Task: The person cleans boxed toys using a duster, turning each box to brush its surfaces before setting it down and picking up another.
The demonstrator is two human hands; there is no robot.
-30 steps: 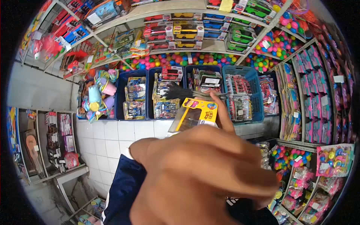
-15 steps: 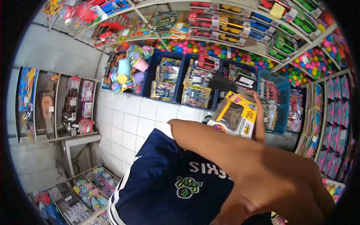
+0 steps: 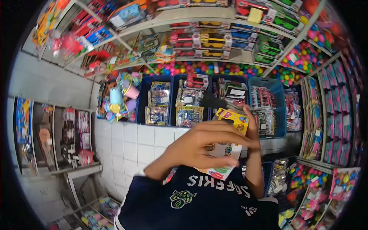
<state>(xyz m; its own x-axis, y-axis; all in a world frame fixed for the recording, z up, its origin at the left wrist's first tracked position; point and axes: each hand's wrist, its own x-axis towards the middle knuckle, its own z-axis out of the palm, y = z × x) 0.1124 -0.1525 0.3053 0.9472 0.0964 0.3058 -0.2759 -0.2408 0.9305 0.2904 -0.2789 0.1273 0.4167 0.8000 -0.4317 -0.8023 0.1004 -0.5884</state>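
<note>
My right hand [image 3: 251, 128] is wrapped around the right side of a yellow and white toy box [image 3: 230, 148] with a clear window, its thumb or finger pointing up along the edge. Across the front of that box reaches my left hand [image 3: 205, 143], fingers stretched out to the right and thumb apart below them. Whether its fingertips press on the box is unclear. A black bristly brush or duster [image 3: 212, 101] sticks out behind the box's top; its handle runs toward my right hand, where its grip is hidden.
Blue crates [image 3: 171, 122] of packaged toys line the floor ahead, a teal crate [image 3: 283, 132] at their right. Above are shelves [image 3: 161, 20] with boxed toy cars [image 3: 216, 39]. Colourful balls [image 3: 184, 68] lie behind. More racks stand left and right; white tiles [image 3: 130, 143] cover the floor.
My left arm has swung back from across my chest, bringing the left hand in front of the box. The box sits lower in view, still in my right hand. The view has tilted.
</note>
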